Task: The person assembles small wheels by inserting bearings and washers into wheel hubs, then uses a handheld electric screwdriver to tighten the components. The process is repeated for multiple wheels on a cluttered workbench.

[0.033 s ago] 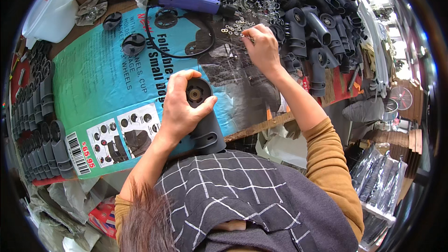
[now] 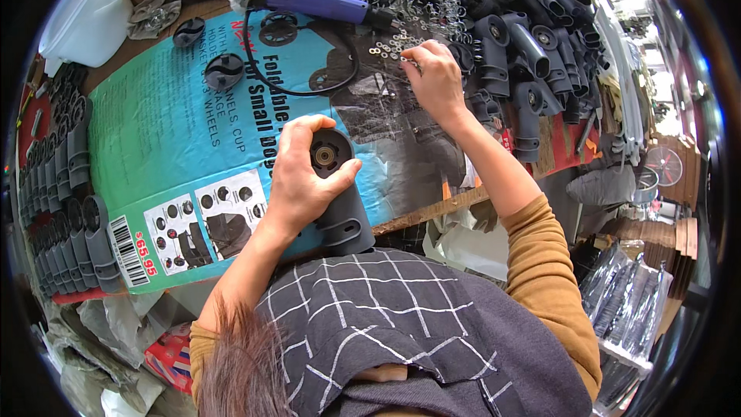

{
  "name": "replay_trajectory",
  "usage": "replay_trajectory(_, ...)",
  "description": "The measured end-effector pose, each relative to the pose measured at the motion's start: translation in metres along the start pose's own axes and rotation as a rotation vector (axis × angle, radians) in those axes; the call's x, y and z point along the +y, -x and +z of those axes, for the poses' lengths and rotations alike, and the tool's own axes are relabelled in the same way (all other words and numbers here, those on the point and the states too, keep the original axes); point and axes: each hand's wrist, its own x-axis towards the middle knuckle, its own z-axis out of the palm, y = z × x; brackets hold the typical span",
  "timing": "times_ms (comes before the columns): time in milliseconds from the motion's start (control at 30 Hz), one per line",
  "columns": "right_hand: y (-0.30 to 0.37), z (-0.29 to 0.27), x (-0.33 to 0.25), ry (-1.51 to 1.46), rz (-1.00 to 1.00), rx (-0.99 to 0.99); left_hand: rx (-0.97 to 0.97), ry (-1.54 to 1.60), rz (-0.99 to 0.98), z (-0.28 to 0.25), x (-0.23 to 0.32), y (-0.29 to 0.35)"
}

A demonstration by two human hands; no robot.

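My left hand (image 2: 297,177) is wrapped round a dark grey plastic joint piece (image 2: 351,220), thumb and fingers at either side of its round end. Concentric metal-coloured rings show in the middle of that end. The piece lies at the table's front edge, its broad end toward me. My right hand (image 2: 434,77) reaches to the small washers (image 2: 384,52), thumb and forefinger pinched together. What lies between these fingertips is too small to make out. Metal springs (image 2: 448,8) lie scattered just beyond. A purple-blue power tool (image 2: 316,1) with a black cord rests left of the washers.
A printed cardboard sheet (image 2: 170,147) covers the table. Two round black caps (image 2: 224,72) lie on it. Similar grey joints stand in rows (image 2: 96,239) at the left; more are heaped (image 2: 529,108) at the right. A white bucket (image 2: 89,27) stands at the far left.
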Motion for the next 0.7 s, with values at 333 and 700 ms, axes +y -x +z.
replay_trajectory(333,0.008,-0.030,-0.060,-0.517,0.286,-0.201,0.025,-0.047,0.076,0.000,0.000,-0.001)
replay_trajectory(700,0.024,-0.031,-0.134,-0.583,0.188,-0.377,0.079,-0.055,0.107,0.004,-0.004,0.000)
